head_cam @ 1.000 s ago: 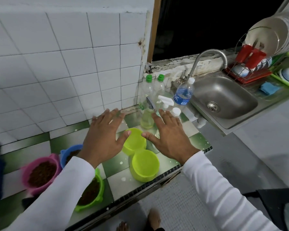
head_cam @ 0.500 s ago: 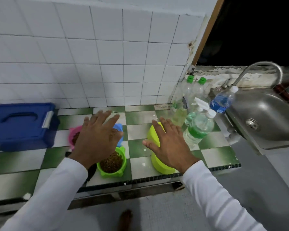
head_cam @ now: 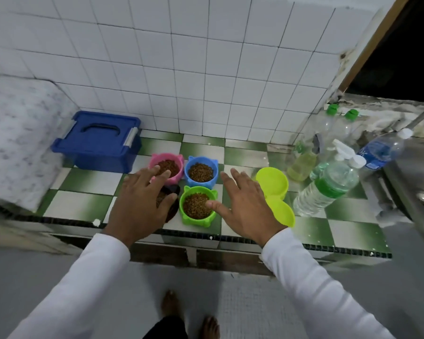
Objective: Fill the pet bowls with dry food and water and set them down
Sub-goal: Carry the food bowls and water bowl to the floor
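Three cat-eared bowls of brown dry food stand on the green and white tiled counter [head_cam: 83, 206]: a pink bowl [head_cam: 175, 165], a blue bowl [head_cam: 201, 172] and a green bowl [head_cam: 197, 206] nearest the edge. A dark bowl [head_cam: 171, 204] with food lies mostly hidden under my left hand [head_cam: 142, 199]. My left hand hovers flat, fingers spread, reaching over the pink bowl. My right hand [head_cam: 245, 206] hovers open to the right of the green bowl, its thumb over the rim. Two yellow-green bowls [head_cam: 274, 189] stand right of that hand, partly behind it.
A blue lidded box [head_cam: 98, 140] stands at the back left against the white tiled wall. Several plastic bottles [head_cam: 328, 189] and a spray bottle [head_cam: 304, 162] crowd the right end, beside the steel sink [head_cam: 416, 182]. My bare feet [head_cam: 189, 314] are on the grey floor below.
The view swung left and down from the sink to the food bowls. Both hands moved left with it, away from the yellow-green bowls and over the filled bowls.
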Motion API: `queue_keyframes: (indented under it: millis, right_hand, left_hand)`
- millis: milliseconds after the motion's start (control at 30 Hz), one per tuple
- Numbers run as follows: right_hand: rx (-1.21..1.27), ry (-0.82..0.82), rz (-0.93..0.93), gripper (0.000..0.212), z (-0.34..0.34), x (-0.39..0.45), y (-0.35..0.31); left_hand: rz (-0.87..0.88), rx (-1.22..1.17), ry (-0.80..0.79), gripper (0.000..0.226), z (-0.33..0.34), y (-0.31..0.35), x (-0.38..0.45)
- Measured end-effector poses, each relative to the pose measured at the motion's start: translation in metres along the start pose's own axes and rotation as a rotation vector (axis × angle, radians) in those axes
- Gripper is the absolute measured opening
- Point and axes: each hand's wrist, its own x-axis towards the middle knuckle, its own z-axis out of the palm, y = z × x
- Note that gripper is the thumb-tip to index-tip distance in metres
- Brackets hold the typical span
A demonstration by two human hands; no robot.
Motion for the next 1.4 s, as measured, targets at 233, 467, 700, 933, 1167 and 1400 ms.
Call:
queue_keyframes:
  millis: [233,467,700,933,1167,1400]
  right_hand:
    - [0.079,-0.034,0.004,0.084,0.028,0.007,-0.03]
    - [0.193,-0.05,0.099,0.076,0.063,0.017,-0.046]
    - [0.316,-0.088,0.271,0.082,0.101,0.028,-0.048]
    - [0.406,-0.081,0.45,0.079,0.138,0.04,-0.047]
    - [0.532,-0.014,0.665,0.059,0.167,0.06,-0.038]
    - [0.603,-0.015,0.794,0.046,0.196,0.074,-0.02]
  left_hand:
    - [-0.047,-0.002,-0.01,0.056,0.013,-0.037,-0.017]
    - [-0.186,-0.098,-0.1,0.059,0.042,-0.074,-0.017]
    - [-0.24,-0.202,-0.207,0.059,0.073,-0.104,-0.01]
    - [-0.365,-0.338,-0.268,0.061,0.1,-0.128,-0.001]
    - [-0.56,-0.472,-0.231,0.042,0.13,-0.135,0.008]
    - [-0.711,-0.482,-0.23,0.039,0.152,-0.136,0.019]
